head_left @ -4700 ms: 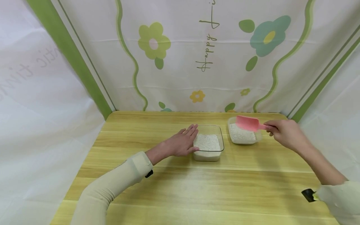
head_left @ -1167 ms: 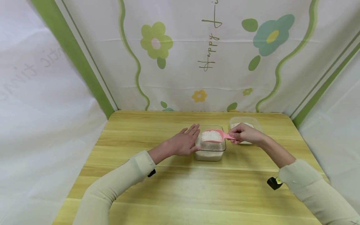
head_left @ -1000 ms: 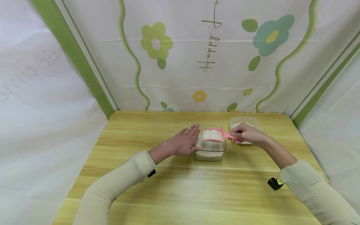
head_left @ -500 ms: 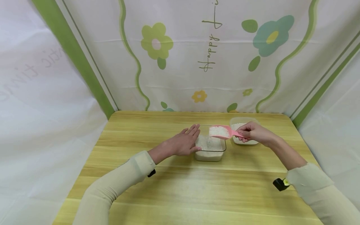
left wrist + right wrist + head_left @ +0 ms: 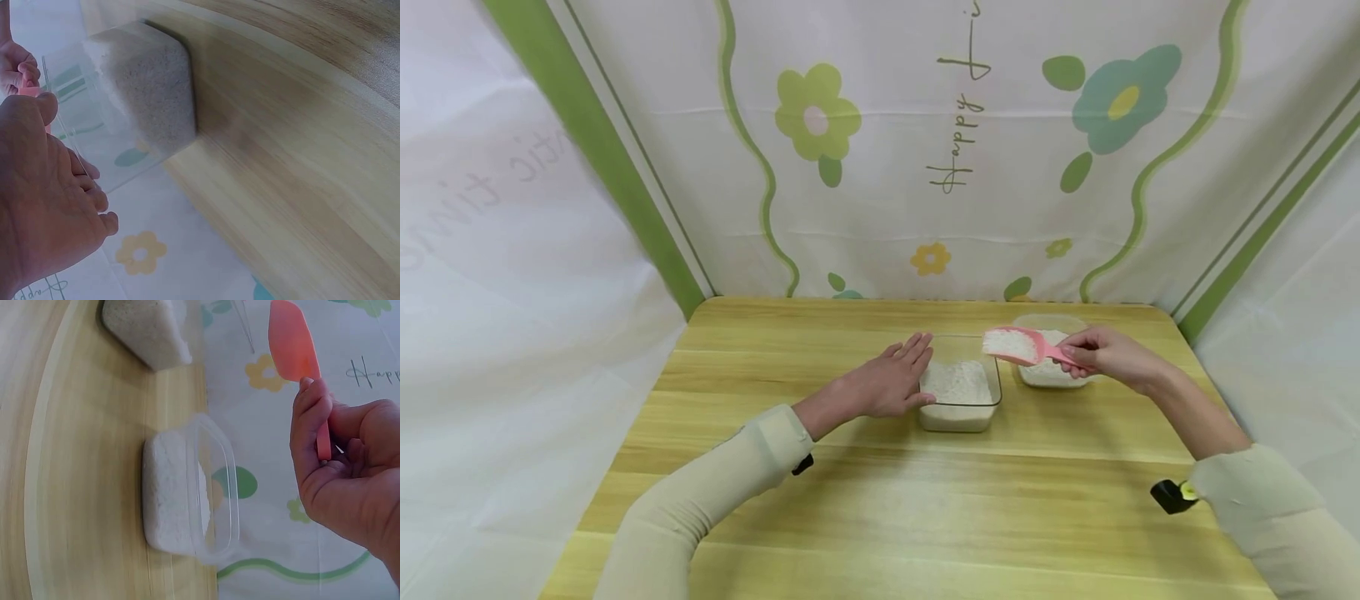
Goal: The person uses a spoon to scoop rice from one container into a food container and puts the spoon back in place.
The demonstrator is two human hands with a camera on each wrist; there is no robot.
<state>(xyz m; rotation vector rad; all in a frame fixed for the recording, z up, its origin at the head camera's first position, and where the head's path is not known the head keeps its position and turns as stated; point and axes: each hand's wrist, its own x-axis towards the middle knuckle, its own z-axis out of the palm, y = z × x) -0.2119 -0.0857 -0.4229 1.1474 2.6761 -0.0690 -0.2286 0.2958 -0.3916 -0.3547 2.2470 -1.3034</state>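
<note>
My right hand (image 5: 1105, 354) pinches the handle of a pink scoop (image 5: 1037, 354), which carries a heap of white rice-like grains (image 5: 1009, 343). The scoop is held above the gap between two containers, its bowl overlapping the right rim of the glass container (image 5: 958, 421) in the head view. My left hand (image 5: 887, 382) rests with straight fingers against the left rim of that glass container, which holds the same white grains up to about half its height. Under my right hand, a clear plastic tub (image 5: 215, 494) also holds white grains (image 5: 169, 490).
Both containers stand on a wooden table (image 5: 880, 517), the plastic tub behind and to the right of the glass one. A white curtain (image 5: 887, 192) with printed flowers hangs at the table's back edge, with more white cloth (image 5: 550, 333) at the sides.
About a second ago the loaded scoop was over the glass container; my right hand has carried it right, towards the plastic tub. At 4.7 s ago it was over the tub. My left hand stays put.
</note>
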